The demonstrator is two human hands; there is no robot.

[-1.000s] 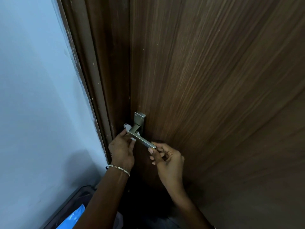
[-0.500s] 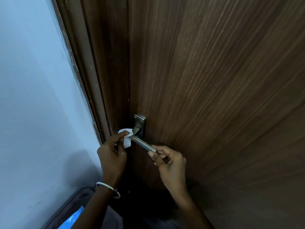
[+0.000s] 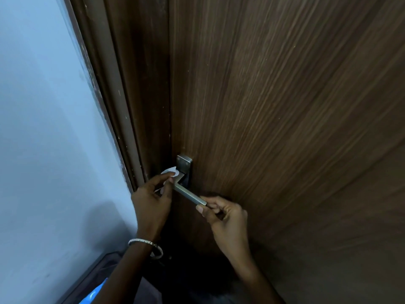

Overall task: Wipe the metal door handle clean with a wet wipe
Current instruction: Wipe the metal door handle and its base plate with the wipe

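1. Pale wall (image 3: 43, 128), left of both grips; working room looks tight.
2. Left hand (image 3: 151, 200) pinching the wet wipe (image 3: 169, 171): likely soft, limp, light; best bunched in the fingertips.
3. Metal door handle (image 3: 188, 195), between the grips: rigid, probably slick when wet, fixed to the door.
4. Right hand (image 3: 223, 213) pinching the handle's free end, steadying it.
5. Wooden door (image 3: 285, 106), behind both grips.

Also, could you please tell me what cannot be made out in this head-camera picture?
All in the head view:
White wet wipe: mostly hidden behind the left hand pinching it; only one fold shows.
Brushed-metal lever door handle: its underside faces away; its tip is partly covered by the right hand pinching it; smudges too small to see.
Blue object: cut off by the bottom edge and the left forearm.
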